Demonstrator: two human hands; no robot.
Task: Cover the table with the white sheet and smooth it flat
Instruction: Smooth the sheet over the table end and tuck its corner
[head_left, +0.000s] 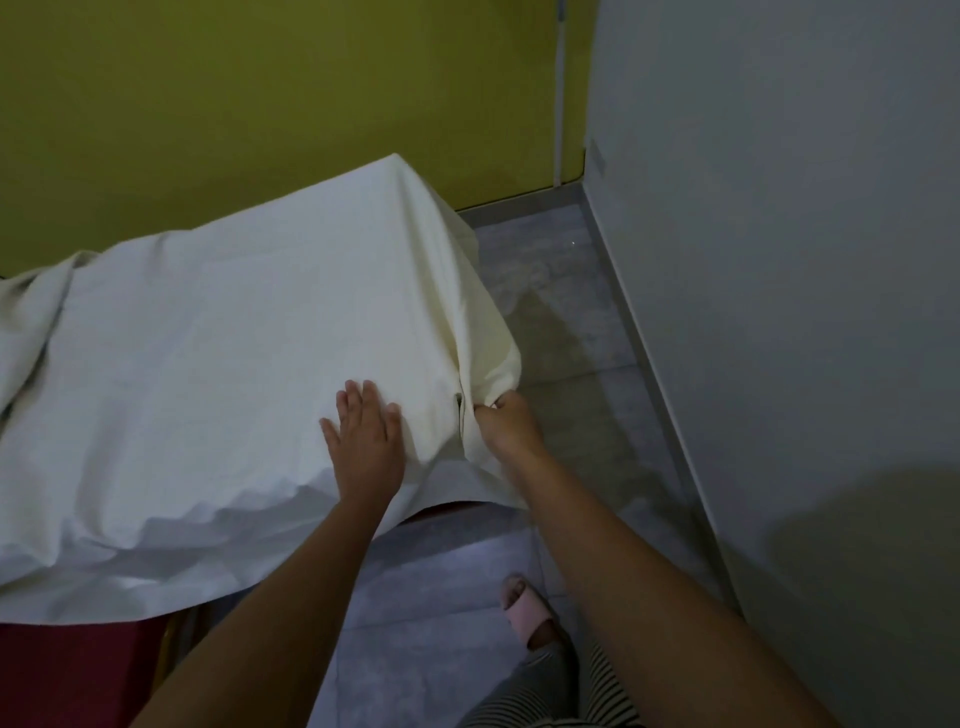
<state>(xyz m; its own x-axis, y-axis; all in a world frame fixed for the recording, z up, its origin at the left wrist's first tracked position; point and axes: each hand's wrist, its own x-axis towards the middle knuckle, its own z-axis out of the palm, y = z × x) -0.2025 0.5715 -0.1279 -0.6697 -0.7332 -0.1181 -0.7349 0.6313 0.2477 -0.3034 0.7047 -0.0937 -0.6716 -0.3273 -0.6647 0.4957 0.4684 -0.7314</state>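
The left hand (363, 441) presses the white sheet (208, 338), fingers flat and open. At its three o'clock the right hand (501, 423) grips the hanging corner; slack lies toward nine o'clock.

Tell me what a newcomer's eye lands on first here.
The white sheet dominates, draped over the table across the left and centre, with folds bunched at its far left end. At its near right corner the left hand presses flat on top, while the right hand grips a gathered fold hanging over the side. Behind it all stands a yellow-green wall.
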